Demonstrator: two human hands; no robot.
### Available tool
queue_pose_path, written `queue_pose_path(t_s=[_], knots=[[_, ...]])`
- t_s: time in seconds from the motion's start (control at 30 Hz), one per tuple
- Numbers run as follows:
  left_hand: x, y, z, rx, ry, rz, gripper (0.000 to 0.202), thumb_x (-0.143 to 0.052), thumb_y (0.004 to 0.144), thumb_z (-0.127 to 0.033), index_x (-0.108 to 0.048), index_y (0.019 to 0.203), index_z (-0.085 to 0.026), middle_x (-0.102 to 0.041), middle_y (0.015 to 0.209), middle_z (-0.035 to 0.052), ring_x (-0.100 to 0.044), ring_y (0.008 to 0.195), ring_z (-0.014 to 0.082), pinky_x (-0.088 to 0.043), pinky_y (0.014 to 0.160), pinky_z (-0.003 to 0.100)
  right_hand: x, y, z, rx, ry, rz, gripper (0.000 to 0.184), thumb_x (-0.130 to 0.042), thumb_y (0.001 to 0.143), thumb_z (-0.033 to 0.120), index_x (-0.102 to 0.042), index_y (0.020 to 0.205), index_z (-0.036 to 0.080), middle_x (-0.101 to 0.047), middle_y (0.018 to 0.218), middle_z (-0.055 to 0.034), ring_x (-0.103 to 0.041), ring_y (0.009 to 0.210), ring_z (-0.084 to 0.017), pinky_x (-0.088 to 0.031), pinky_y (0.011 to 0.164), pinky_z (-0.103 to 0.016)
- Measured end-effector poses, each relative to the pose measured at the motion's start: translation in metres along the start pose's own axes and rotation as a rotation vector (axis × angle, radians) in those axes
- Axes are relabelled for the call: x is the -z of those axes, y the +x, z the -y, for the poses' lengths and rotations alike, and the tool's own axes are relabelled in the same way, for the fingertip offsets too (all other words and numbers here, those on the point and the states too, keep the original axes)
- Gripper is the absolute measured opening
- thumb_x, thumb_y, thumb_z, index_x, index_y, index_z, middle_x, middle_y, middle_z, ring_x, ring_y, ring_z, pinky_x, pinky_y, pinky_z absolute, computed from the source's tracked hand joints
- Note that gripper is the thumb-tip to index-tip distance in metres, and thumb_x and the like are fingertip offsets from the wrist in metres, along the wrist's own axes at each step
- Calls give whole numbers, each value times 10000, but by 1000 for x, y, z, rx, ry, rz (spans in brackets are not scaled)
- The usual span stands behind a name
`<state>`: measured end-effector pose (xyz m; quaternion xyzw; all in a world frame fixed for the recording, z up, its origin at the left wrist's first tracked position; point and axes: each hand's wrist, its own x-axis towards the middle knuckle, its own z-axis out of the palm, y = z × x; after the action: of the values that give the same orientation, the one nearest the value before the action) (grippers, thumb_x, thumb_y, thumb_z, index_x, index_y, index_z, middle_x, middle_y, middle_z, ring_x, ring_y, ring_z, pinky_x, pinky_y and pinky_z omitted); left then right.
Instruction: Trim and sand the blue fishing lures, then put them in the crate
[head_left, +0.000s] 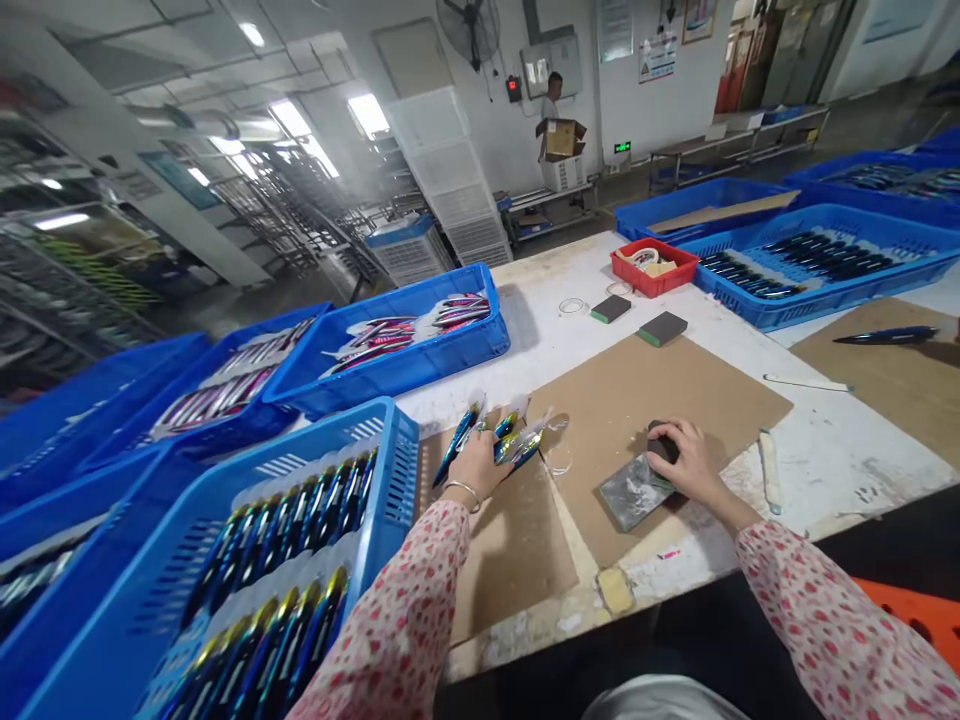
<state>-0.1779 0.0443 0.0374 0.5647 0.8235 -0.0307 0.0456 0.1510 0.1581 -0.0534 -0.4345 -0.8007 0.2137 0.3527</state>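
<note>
My left hand (pixel 478 466) reaches over a small bunch of blue fishing lures (pixel 526 445) with clear lips, lying on brown cardboard (pixel 517 545). Its fingers are bent around a lure, and the fingertips are partly hidden. On the right, my right hand (pixel 688 458) grips a dark sanding block (pixel 663 445). That block rests on the upper end of a flat grey slab (pixel 631 494) smeared with white, which lies on a second cardboard sheet (pixel 592 420).
Left of the cardboard stands a light-blue crate (pixel 388 470) with rows of lures. Behind it, a blue crate (pixel 390 362) holds pink lures. Two dark sponge blocks (pixel 663 328), a red basket (pixel 656 278) and another lure crate (pixel 780 318) lie farther back. A person (pixel 553 100) carries a box.
</note>
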Motion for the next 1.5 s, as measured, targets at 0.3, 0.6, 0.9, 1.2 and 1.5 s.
queue_pose_path(t_s=[0.3,0.6,0.9,1.2,1.5], knots=[[19,-44,-64,-143,-266,-178,302,-507,848,-435,-482,1034,-198,-652,779,22,-651,719,211,-446,621,284,0,2,5,-51,34,8,260,-655,705,316,-642,949,229,-534,1129,-71,-448,1089,-272,-365,948,-434],[-6,-67,-96,-457,-364,-342,249,-517,863,-317,-536,1091,-221,-594,1010,63,-608,925,202,-496,733,293,19,1,31,-43,-1,121,269,-693,731,338,-643,976,238,-535,1135,-62,-452,1066,-253,-385,931,-401],[-32,-72,-106,-469,-464,-302,321,-539,853,-378,-493,1125,-214,-659,959,60,-650,862,211,-518,725,324,72,5,-19,-191,-372,71,368,-522,883,533,-636,1137,293,-486,1296,-85,-359,1227,-326,-362,950,-480],[-30,-42,-124,-532,-550,-57,377,-452,858,-493,-503,1103,-212,-653,1043,79,-633,946,242,-510,812,395,116,-30,-42,-479,-590,226,226,-623,820,379,-608,938,187,-642,869,-79,-608,782,-208,-411,657,-259],[-26,-53,-128,-571,-493,167,315,-492,841,-376,-523,1118,-229,-658,1124,84,-623,1020,251,-488,860,398,123,-35,-37,-449,-232,70,289,-471,786,165,-601,1044,147,-619,716,-29,-586,670,-170,-419,647,-261]])
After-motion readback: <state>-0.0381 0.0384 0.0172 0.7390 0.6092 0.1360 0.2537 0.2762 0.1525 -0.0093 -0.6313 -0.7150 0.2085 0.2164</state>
